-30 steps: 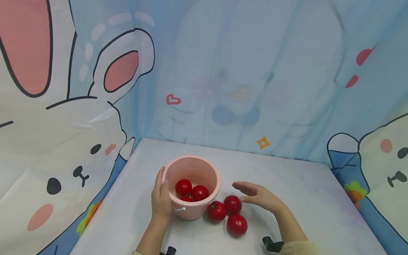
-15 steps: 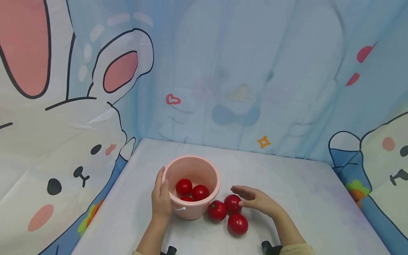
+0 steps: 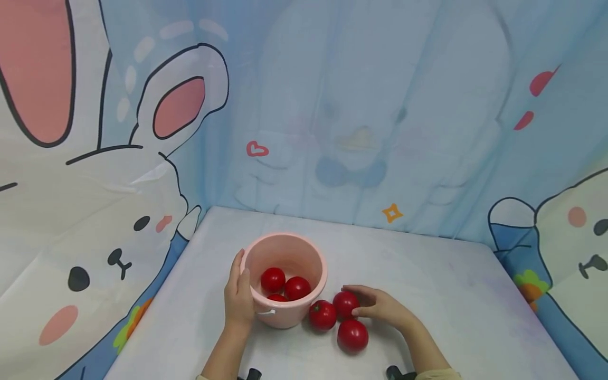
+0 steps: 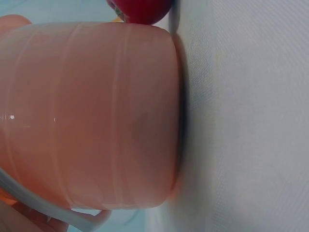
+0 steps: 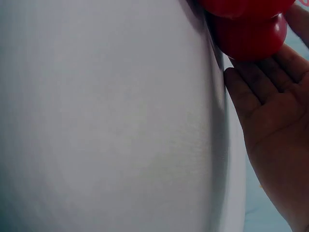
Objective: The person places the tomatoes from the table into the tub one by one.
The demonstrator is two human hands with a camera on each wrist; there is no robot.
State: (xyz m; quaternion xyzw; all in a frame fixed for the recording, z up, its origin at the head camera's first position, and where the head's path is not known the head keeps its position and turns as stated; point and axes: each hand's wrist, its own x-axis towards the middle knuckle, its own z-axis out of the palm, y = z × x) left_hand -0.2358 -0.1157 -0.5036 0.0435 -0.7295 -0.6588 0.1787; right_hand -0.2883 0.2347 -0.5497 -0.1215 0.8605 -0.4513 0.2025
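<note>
A pink bucket (image 3: 284, 316) with a white handle (image 4: 48, 208) stands on the table, three red tomatoes (image 3: 297, 288) visible inside. My left hand (image 3: 239, 301) holds its left side, fingers and thumb against the outer wall. Right of the bucket three more tomatoes sit close together: one beside the wall (image 3: 322, 315), one behind it to the right (image 3: 345, 304), one nearest me (image 3: 353, 336). My right hand (image 3: 382, 306) has its fingers behind the rear right tomato and its thumb at the near side. In the right wrist view the palm (image 5: 280, 130) faces the tomatoes.
The white tabletop (image 3: 451, 306) reaches back to a blue printed curtain (image 3: 294, 105), with a rabbit-patterned side cloth (image 3: 95, 211) at the left. Black wrist mounts (image 3: 399, 373) show at the front edge of the view.
My right hand has come down and slightly left, from beside the rear right tomato to around it. The left hand and bucket have stayed in place.
</note>
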